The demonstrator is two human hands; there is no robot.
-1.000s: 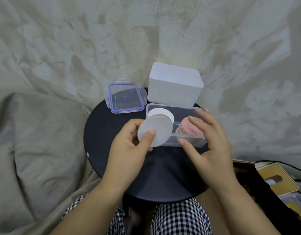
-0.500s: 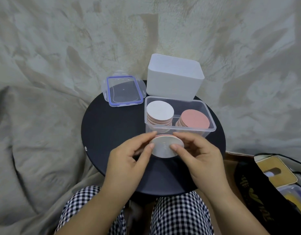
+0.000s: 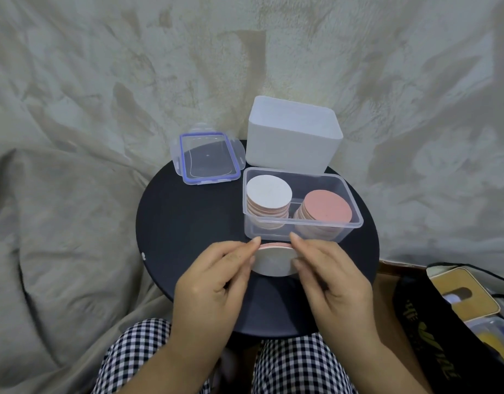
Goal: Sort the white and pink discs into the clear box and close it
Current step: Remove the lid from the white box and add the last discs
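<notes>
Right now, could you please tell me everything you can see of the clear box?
The clear box is a rectangular see-through plastic tub with a flanged rim, open and upright on the round black table, in front of the white bin. Inside, a white-topped disc stack stands left, a pink-topped stack right. Its blue-sealed lid lies apart, further left.

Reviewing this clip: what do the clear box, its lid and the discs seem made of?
Clear box: probably rigid transparent plastic, glossy; contents show through its wall. Lid: similar clear plastic with a blue rim, perhaps a seal. Discs: thin, matte, white one side, pink the other; paper, card or foam, cannot tell.
</notes>
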